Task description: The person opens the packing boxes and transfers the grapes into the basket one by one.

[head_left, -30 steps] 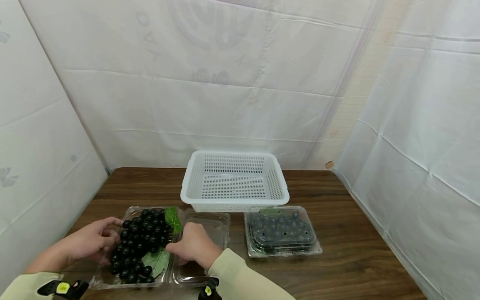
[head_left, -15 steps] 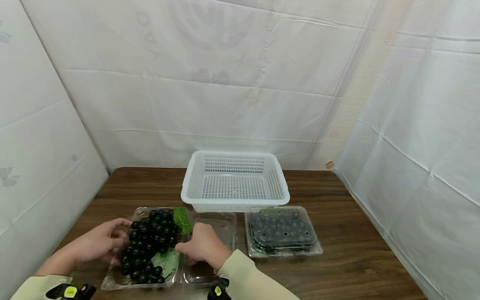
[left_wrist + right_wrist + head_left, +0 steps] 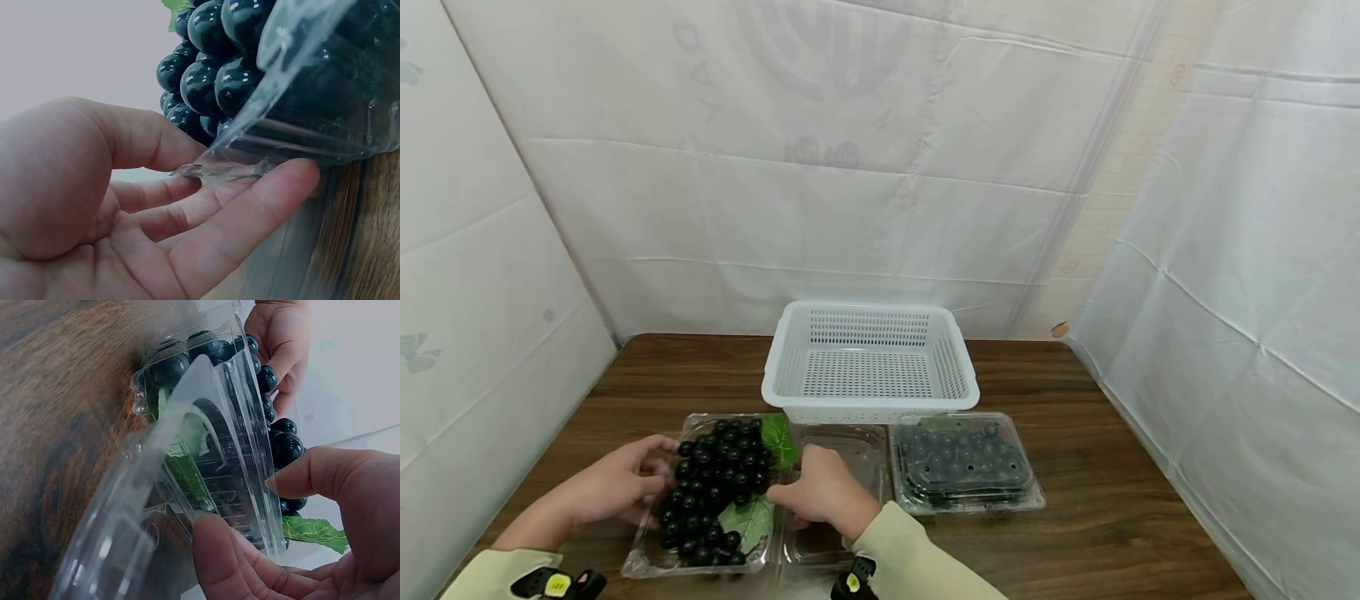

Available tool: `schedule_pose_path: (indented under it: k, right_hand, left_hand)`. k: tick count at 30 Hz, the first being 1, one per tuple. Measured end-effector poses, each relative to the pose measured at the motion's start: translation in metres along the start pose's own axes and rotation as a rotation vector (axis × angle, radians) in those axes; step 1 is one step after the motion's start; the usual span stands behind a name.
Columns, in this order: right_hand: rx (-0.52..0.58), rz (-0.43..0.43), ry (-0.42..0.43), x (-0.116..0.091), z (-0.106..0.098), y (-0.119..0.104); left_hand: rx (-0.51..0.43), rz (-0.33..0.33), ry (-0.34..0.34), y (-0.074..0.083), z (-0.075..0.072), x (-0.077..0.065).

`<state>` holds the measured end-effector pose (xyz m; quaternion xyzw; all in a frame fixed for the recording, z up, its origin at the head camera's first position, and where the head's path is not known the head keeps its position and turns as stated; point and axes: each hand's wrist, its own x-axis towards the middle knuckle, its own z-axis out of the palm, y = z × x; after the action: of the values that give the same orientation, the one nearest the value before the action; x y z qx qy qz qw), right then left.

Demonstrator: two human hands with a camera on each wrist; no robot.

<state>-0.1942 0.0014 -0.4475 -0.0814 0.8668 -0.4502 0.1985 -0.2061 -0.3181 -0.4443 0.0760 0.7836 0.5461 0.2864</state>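
Observation:
An opened clear plastic clamshell box [image 3: 696,572] holds a bunch of black grapes [image 3: 715,471] with green leaves [image 3: 778,437]. Its lid [image 3: 857,442] lies folded out to the right. My left hand [image 3: 621,483] pinches the box's left edge between thumb and fingers; in the left wrist view the thumb sits on top of the clear rim [image 3: 219,165] with fingers beneath. On the hinge side my right hand [image 3: 823,492] grips the other edge, its thumb [image 3: 303,475] over the rim beside the grapes and its fingers against the outer wall.
Behind the boxes stands a white slotted plastic basket [image 3: 868,408] with nothing in it. A second clamshell box [image 3: 966,467], closed over dark grapes, lies to the right, close by the opened lid. White sheeting [image 3: 820,208] surrounds the brown wooden table [image 3: 1112,483].
Both hands have slid the opened box with its grapes to the right across the table, bringing its lid close to the closed box. The basket and closed box have stayed put.

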Motion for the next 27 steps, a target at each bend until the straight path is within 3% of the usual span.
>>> schedule_pose_path:
  k: [15, 27]
  right_hand:
    - [-0.025, -0.015, 0.012, -0.001, -0.005, 0.002]
    - [-0.265, -0.089, 0.139, -0.007, -0.010, -0.014]
  left_hand:
    - [0.014, 0.001, 0.022, 0.000, 0.003, 0.002]
    - [0.023, -0.026, 0.057, 0.005, 0.005, 0.003]
